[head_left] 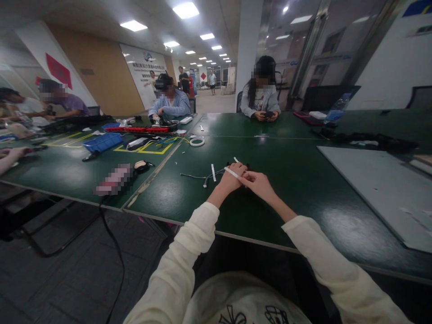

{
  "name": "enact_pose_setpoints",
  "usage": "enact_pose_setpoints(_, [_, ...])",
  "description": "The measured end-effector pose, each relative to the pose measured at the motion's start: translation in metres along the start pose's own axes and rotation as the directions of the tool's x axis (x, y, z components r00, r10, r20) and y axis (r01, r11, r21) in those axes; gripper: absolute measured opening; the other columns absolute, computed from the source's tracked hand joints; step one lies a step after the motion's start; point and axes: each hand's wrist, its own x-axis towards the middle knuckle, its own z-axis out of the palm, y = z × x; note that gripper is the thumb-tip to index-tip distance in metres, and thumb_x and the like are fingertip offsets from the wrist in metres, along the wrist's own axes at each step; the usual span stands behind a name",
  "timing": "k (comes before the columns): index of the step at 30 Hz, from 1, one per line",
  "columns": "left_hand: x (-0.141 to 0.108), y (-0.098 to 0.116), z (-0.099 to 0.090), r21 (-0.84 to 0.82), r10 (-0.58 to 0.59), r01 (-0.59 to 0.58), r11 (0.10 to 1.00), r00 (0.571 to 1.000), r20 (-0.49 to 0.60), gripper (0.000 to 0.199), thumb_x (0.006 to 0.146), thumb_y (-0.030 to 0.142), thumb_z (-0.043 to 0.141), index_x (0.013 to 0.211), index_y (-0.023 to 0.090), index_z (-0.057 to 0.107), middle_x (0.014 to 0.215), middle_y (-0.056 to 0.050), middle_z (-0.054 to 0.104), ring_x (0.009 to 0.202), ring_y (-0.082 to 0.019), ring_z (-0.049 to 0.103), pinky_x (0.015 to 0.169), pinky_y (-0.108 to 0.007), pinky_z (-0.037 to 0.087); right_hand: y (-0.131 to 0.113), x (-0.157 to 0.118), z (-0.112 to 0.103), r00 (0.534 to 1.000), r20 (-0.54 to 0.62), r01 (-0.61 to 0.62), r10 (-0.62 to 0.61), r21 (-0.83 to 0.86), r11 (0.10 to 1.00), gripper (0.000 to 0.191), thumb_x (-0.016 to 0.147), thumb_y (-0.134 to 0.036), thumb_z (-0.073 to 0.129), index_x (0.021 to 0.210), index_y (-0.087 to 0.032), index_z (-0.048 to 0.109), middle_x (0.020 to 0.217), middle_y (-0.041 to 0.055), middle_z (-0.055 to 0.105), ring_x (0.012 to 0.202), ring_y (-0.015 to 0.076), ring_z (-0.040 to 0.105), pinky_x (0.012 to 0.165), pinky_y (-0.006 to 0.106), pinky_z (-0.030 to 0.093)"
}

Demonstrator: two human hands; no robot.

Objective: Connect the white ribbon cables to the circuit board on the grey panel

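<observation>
A green table [286, 155] runs across the middle of the frame under rows of ceiling lights; two people sit at its far side, one in a blue top [175, 105] left of centre and one holding a dark object [267, 114] right of centre; at least two more sit at the left edge, and three stand in the background.

At the centre of the frame are three white strips: one [213, 173] beside the hands, crossing a thin cable [192, 176]; one [236, 159] just above them; one [231, 172] across the back of the left hand [235, 177]. The right hand [258, 183] is closed, thumb and fingers pinching the near end of this last strip; the left hand lies palm down over something dark, its grip hidden, so I cannot tell whether it holds it.

Left of centre lie one white ring [197, 141], one wrench [201, 128] and one blue bin [103, 142]; nearer, one pink item [114, 180], blurred out, sits beside one small case [140, 165]; on the right are one grey board [378, 189] and one bottle [337, 108].
</observation>
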Motion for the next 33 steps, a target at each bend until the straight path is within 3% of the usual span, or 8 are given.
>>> enact_pose_setpoints(10, [0.000, -0.008, 0.003, -0.059, 0.041, -0.038, 0.998, 0.998, 0.044, 0.022, 0.082, 0.016, 0.048, 0.102, 0.015, 0.058, 0.107, -0.010, 0.056, 0.095, -0.019, 0.054, 0.086, -0.034, 0.044, 0.000, -0.004, -0.004, 0.996, 0.089, -0.036, 0.024, 0.138, 0.990, 0.025, 0.078, -0.041, 0.058, 0.087, -0.017, 0.061, 0.083, 0.0028, 0.065, 0.070, 0.0139, 0.061, 0.071, 0.032, 0.050])
enact_pose_setpoints(15, [-0.002, -0.011, 0.000, -0.037, 0.082, -0.080, 0.996, 0.993, 0.080, 0.025, 0.087, 0.027, 0.046, 0.105, 0.015, 0.057, 0.105, -0.010, 0.057, 0.092, -0.019, 0.055, 0.084, -0.033, 0.045, -0.001, -0.005, -0.004, 0.997, 0.079, -0.012, 0.004, 0.097, 0.995, 0.025, 0.081, -0.040, 0.054, 0.090, -0.018, 0.061, 0.088, 0.0031, 0.065, 0.079, 0.0154, 0.062, 0.076, 0.032, 0.050])
enact_pose_setpoints(18, [-0.002, -0.013, -0.001, -0.046, 0.104, -0.100, 0.994, 0.991, 0.080, 0.026, 0.089, 0.030, 0.043, 0.104, 0.014, 0.058, 0.104, -0.009, 0.058, 0.093, -0.018, 0.055, 0.086, -0.033, 0.043, 0.011, -0.001, -0.014, 1.000, 0.009, 0.016, -0.016, 0.011, 1.000, 0.028, 0.083, -0.041, 0.049, 0.096, -0.020, 0.061, 0.093, 0.0034, 0.065, 0.085, 0.0164, 0.061, 0.078, 0.032, 0.049])
enact_pose_setpoints(21, [-0.002, -0.016, 0.001, -0.062, 0.107, -0.103, 0.993, 0.992, 0.071, 0.031, 0.090, 0.035, 0.040, 0.107, 0.015, 0.058, 0.107, -0.010, 0.058, 0.097, -0.019, 0.055, 0.089, -0.034, 0.042, 0.037, 0.006, -0.038, 0.988, -0.153, -0.001, -0.029, -0.190, 0.982, 0.029, 0.084, -0.039, 0.045, 0.100, -0.020, 0.060, 0.099, 0.0054, 0.064, 0.090, 0.0182, 0.060, 0.082, 0.034, 0.047])
enact_pose_setpoints(24, [-0.004, -0.019, 0.001, -0.070, 0.098, -0.092, 0.993, 0.991, 0.086, 0.039, 0.088, 0.044, 0.041, 0.113, 0.017, 0.055, 0.110, -0.010, 0.057, 0.102, -0.021, 0.053, 0.091, -0.036, 0.041, 0.073, 0.008, -0.074, 0.950, -0.311, -0.161, 0.006, -0.474, 0.865, 0.035, 0.084, -0.038, 0.042, 0.107, -0.016, 0.058, 0.111, 0.0118, 0.058, 0.104, 0.0241, 0.054, 0.090, 0.040, 0.042])
enact_pose_setpoints(27, [-0.007, -0.021, -0.001, -0.061, 0.082, -0.075, 0.995, 0.990, 0.114, 0.045, 0.085, 0.050, 0.045, 0.117, 0.020, 0.053, 0.115, -0.009, 0.053, 0.106, -0.023, 0.052, 0.094, -0.039, 0.038, 0.110, -0.001, -0.111, 0.888, -0.446, -0.400, 0.114, -0.623, 0.672, 0.047, 0.085, -0.041, 0.039, 0.121, -0.014, 0.051, 0.128, 0.0176, 0.045, 0.119, 0.0338, 0.038, 0.090, 0.051, 0.037])
enact_pose_setpoints(30, [-0.009, -0.021, -0.004, -0.065, 0.053, -0.044, 0.997, 0.986, 0.158, 0.050, 0.082, 0.053, 0.047, 0.122, 0.023, 0.049, 0.121, -0.009, 0.048, 0.107, -0.024, 0.051, 0.094, -0.041, 0.039, 0.144, -0.018, -0.142, 0.739, -0.641, -0.650, 0.210, -0.594, 0.475, 0.053, 0.087, -0.045, 0.032, 0.127, -0.015, 0.046, 0.136, 0.0197, 0.033, 0.126, 0.0424, 0.021, 0.091, 0.065, 0.024])
enact_pose_setpoints(33, [-0.010, -0.021, -0.007, -0.060, 0.015, -0.003, 0.998, 0.982, 0.190, 0.053, 0.081, 0.056, 0.046, 0.124, 0.024, 0.046, 0.123, -0.009, 0.045, 0.108, -0.025, 0.051, 0.094, -0.042, 0.039, 0.171, -0.035, -0.167, 0.613, -0.743, -0.779, 0.270, -0.508, 0.368, 0.058, 0.088, -0.050, 0.023, 0.123, -0.012, 0.050, 0.141, 0.0223, 0.024, 0.130, 0.0433, 0.008, 0.095, 0.066, 0.008])
